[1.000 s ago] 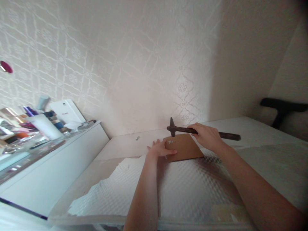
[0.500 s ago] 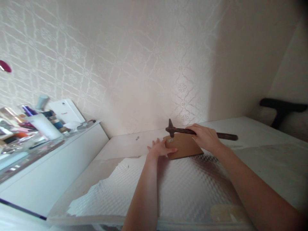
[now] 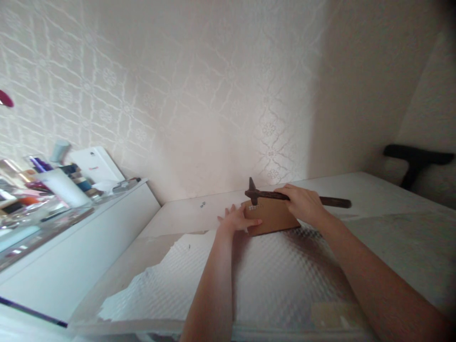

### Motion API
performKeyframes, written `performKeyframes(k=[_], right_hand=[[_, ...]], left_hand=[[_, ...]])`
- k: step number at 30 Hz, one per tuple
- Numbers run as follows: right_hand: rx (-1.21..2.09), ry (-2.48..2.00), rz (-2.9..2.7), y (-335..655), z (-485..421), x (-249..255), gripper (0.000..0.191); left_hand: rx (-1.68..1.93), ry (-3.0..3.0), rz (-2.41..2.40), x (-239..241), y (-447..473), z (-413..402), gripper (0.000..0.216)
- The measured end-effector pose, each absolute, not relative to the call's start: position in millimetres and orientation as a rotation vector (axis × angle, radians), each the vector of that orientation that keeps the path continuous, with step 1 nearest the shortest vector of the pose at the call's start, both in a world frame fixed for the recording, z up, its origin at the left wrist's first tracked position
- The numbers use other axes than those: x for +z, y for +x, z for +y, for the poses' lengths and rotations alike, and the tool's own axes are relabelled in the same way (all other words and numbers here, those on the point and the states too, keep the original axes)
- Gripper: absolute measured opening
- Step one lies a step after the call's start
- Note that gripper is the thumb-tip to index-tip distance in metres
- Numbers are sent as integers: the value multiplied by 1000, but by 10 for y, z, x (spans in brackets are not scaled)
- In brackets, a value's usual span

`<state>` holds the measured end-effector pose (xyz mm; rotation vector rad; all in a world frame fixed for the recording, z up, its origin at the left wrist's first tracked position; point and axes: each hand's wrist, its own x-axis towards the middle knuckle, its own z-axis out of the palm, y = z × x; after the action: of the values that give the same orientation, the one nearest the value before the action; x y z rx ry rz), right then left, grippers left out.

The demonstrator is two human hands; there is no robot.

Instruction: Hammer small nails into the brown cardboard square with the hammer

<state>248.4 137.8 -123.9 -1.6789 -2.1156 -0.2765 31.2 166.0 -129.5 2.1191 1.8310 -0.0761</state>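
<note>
A brown board (image 3: 276, 220) lies flat, with a short row of small silvery pieces (image 3: 253, 207) near its upper left edge; what they are is too small to tell. My left hand (image 3: 237, 219) has its fingers spread, the thumb resting on the board's left side and the other fingers on the white surface beside it. In my right hand (image 3: 302, 202) is a hammer (image 3: 269, 194), gripped around the middle of its dark handle. The hammer's head is just over the silvery pieces; whether it touches them I cannot tell.
Beneath the board is a textured silvery-white sheet (image 3: 160, 280) with a ragged left edge. Tiny metal bits (image 3: 203, 204) lie farther left near the wall. A white cabinet (image 3: 92, 242) on the left carries bottles and cosmetics. A black T-shaped object (image 3: 416, 159) stands at the right.
The view has shifted very slightly. The hammer head sits a touch lower over the silvery pieces; both hands keep their places and grips.
</note>
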Motion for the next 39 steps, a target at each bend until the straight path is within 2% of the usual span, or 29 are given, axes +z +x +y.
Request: performKeyframes(k=[39], right_hand=[[-294,-1662,-2106,2474,1363,-1216,42]], left_hand=[[-88,2113,1845,-1294,326,1660,105]])
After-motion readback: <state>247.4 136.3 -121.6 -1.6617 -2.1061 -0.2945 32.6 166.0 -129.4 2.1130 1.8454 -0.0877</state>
